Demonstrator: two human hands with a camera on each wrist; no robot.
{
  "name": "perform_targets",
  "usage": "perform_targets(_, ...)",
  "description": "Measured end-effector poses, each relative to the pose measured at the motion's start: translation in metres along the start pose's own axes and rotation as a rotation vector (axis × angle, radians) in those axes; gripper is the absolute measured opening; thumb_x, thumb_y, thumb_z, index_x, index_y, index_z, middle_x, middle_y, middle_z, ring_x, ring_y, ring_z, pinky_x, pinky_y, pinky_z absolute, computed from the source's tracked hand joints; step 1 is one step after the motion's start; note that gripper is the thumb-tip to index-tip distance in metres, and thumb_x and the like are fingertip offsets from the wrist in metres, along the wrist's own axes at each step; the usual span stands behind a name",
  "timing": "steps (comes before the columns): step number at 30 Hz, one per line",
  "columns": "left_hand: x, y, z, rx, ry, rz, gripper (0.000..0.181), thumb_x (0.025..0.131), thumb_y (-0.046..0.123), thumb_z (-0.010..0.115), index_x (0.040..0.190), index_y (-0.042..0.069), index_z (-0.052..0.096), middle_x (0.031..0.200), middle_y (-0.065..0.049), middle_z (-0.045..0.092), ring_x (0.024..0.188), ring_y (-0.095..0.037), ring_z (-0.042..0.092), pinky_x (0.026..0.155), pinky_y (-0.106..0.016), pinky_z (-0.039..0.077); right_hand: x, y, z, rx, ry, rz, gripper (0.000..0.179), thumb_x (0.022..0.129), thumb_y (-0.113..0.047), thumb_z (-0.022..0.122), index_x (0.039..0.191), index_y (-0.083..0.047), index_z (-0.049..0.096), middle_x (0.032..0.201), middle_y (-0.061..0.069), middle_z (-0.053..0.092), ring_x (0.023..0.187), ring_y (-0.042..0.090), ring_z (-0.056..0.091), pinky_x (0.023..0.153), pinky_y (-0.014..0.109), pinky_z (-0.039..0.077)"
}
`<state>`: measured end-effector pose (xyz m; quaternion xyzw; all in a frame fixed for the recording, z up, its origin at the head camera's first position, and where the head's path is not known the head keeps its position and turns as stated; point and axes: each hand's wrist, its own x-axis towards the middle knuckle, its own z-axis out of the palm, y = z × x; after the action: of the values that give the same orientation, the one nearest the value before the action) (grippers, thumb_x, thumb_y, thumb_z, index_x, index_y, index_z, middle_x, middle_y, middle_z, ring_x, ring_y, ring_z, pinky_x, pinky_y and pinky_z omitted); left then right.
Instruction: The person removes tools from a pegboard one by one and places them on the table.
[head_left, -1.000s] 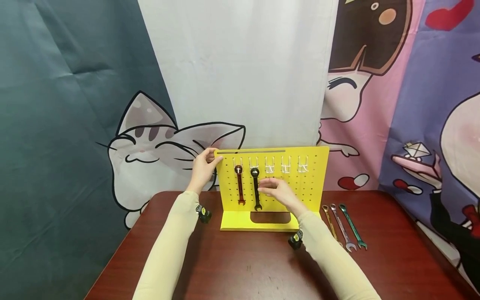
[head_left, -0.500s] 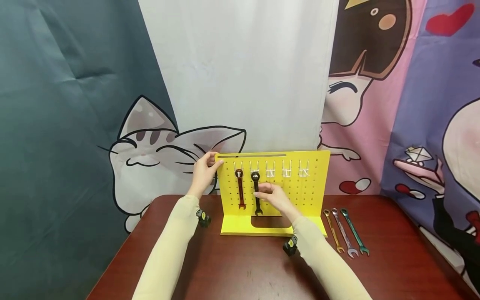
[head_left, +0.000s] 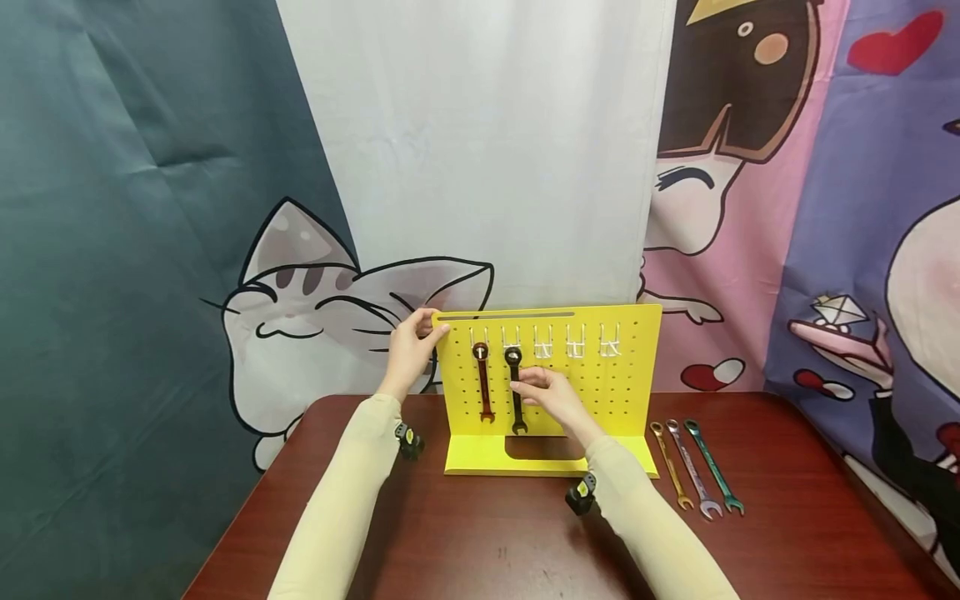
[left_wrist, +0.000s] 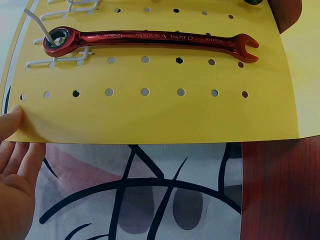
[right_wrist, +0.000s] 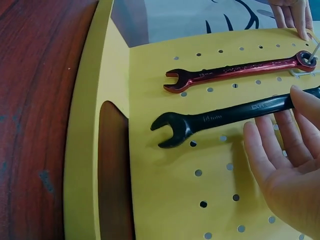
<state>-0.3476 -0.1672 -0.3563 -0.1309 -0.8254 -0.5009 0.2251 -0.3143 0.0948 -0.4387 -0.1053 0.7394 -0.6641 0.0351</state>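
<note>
1. A reddish-brown wood-grain surface (head_left: pixel 495 521) carries a gold metal wrench (head_left: pixel 671 467), a silver metal wrench (head_left: pixel 692 468) and a green metal wrench (head_left: pixel 714 467) on the right
2. The right hand (head_left: pixel 553 395) pinches a black metal wrench (right_wrist: pixel 225 115) between thumb and fingers, its ring end at the second hook
3. A red metal wrench (left_wrist: pixel 155 39) hangs from the first hook
4. The left hand (head_left: pixel 408 352) pinches the yellow perforated board (head_left: pixel 615 383) by its upper left corner
5. Cartoon-printed cloth (head_left: pixel 495 150) hangs behind

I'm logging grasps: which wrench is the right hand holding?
The black wrench in front of the pegboard, pinched by the right hand. The red wrench hangs untouched; the gold wrench, silver wrench and green wrench lie on the table.
</note>
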Motion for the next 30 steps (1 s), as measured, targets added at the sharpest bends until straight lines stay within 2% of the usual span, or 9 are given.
perform_targets(7, -0.001, 0.0, 0.0, -0.006, 0.007, -0.009, 0.031, 0.094, 0.024, 0.074, 0.12, 0.007, 0.068, 0.108, -0.013, 0.072, 0.101, -0.026, 0.067, 0.088, -0.042, 0.054, -0.003, 0.006, -0.002, 0.018, -0.001, -0.013, 0.041, 0.094, -0.022, 0.074, 0.127, 0.0, 0.063, 0.122, 0.016, 0.065, 0.108, 0.028, 0.066, 0.096, 0.042, 0.053)
perform_targets(11, -0.001, 0.001, 0.0, -0.008, 0.008, -0.007, 0.032, 0.095, 0.024, 0.074, 0.121, 0.007, 0.067, 0.109, -0.014, 0.072, 0.101, -0.026, 0.067, 0.089, -0.042, 0.054, -0.002, 0.008, -0.004, 0.029, -0.017, -0.014, 0.043, 0.094, -0.02, 0.074, 0.129, 0.002, 0.062, 0.123, 0.018, 0.066, 0.111, 0.031, 0.065, 0.098, 0.044, 0.052)
perform_targets(22, 0.0, 0.0, -0.001, -0.007, 0.009, -0.008, 0.032, 0.095, 0.023, 0.074, 0.121, 0.007, 0.067, 0.108, -0.014, 0.072, 0.101, -0.026, 0.067, 0.089, -0.041, 0.054, -0.003, 0.015, -0.003, 0.006, -0.058, 0.038, 0.049, 0.094, -0.02, 0.074, 0.134, 0.003, 0.058, 0.126, 0.019, 0.063, 0.111, 0.031, 0.065, 0.098, 0.045, 0.051)
perform_targets(30, 0.001, 0.0, -0.002, -0.003, -0.003, 0.005, 0.032, 0.095, 0.023, 0.073, 0.122, 0.007, 0.067, 0.108, -0.014, 0.072, 0.101, -0.027, 0.068, 0.088, -0.043, 0.054, -0.004, 0.019, 0.002, 0.004, -0.047, 0.063, 0.052, 0.093, -0.021, 0.076, 0.135, 0.003, 0.057, 0.127, 0.019, 0.061, 0.11, 0.03, 0.065, 0.099, 0.045, 0.051)
